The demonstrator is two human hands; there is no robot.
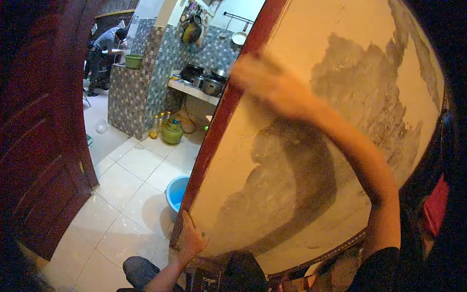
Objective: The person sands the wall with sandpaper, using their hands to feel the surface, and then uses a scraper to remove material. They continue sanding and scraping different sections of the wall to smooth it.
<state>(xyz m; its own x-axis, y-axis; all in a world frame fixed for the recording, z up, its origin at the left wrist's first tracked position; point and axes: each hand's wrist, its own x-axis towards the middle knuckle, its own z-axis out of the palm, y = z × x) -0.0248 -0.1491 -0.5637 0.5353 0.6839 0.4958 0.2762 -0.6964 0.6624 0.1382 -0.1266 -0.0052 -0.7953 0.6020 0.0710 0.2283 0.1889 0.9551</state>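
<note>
My left hand [193,239] rests low against the dark red door frame [209,151], its fingers stretched out along the edge where frame meets wall. Higher up, my right hand [265,85] is at the same frame and smeared by motion. Whether it holds anything cannot be made out. Right of the frame, the yellowish wall [292,53] has large grey patches [357,73] of bare, rough surface. My right arm crosses in front of this wall and throws a dark shadow on it.
A dark red door [44,131] stands open at left. Beyond the doorway are a blue basin [176,192] on the tiled floor, a green gas cylinder [172,132], bottles [154,127], and a counter [194,91] with pots. Farther back, a person [103,46] bends near a green tub [134,61].
</note>
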